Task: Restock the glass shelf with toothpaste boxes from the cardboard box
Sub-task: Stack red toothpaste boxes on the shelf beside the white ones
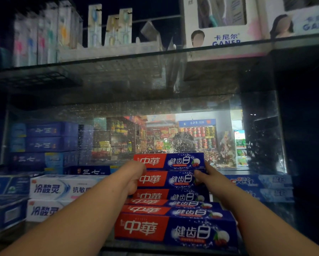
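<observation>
red-and-blue toothpaste boxes [169, 179], stacked

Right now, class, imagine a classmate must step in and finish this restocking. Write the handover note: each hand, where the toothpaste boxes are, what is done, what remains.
Left hand: gripping the left end of the upper red-and-blue toothpaste boxes.
Right hand: fingers on the right end of the same boxes.
Stack: red-and-blue boxes piled on the glass shelf, two rows deep, between the white toothpaste boxes on the left and the Crest boxes on the right.
Done: several boxes already stacked.
Left: settle the top boxes square and let go. The cardboard box is out of view, so the remaining stock is unknown.
</observation>
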### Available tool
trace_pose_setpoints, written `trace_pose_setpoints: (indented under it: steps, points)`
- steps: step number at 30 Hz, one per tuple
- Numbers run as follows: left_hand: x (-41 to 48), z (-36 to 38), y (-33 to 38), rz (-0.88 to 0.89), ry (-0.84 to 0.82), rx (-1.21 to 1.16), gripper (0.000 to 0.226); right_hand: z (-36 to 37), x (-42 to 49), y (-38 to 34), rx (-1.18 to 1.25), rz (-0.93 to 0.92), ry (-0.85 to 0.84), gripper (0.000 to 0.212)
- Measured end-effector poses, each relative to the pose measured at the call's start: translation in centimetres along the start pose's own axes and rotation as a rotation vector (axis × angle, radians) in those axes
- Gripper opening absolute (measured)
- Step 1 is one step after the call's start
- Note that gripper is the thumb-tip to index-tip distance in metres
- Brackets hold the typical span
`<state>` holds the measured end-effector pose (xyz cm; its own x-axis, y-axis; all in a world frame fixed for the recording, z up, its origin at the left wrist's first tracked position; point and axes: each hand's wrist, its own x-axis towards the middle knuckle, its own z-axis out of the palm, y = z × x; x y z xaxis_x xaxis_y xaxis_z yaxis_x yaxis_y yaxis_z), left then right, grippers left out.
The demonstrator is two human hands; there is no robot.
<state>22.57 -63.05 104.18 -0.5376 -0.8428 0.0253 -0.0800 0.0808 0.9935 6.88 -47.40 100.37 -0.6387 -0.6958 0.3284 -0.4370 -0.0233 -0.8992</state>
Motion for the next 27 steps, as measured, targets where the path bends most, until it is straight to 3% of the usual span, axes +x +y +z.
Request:
trace_pose_setpoints:
  steps: [3,7,11,16,19,22,27]
  points:
    - [-1.2,-0.5,0.2,0.055,-0.002,0.028,0.016,0.0,-1.1,-0.7,0.078,-0.013,0.006,0.039]
    - [-5.1,-1.4,0.3,0.253,-0.071,0.036,0.020,-0.7,-3.4,-1.7,0.114,0.020,0.039,0.056]
    - [-9.0,-3.0,-2.2,0.331,-0.146,0.083,0.014,-0.7,-6.1,-2.0,0.071,0.054,0.029,0.047]
    - [-10.2,-4.8,-5.9,0.248,-0.170,0.071,0.031,-0.4,-9.7,-0.8,0.137,0.158,0.028,0.099]
    - [-10.6,-5.3,-7.0,0.167,-0.199,0.077,0.049,0.6,-11.1,-0.6,0.152,0.138,0.022,0.077]
    - [-10.8,-5.5,-7.1,0.119,-0.203,0.074,0.033,2.0,-11.4,-1.0,0.170,0.120,0.062,0.071]
    - [-9.4,-4.1,-6.9,0.111,-0.059,0.152,0.012,2.6,-9.7,-1.8,0.239,0.221,0.168,0.065]
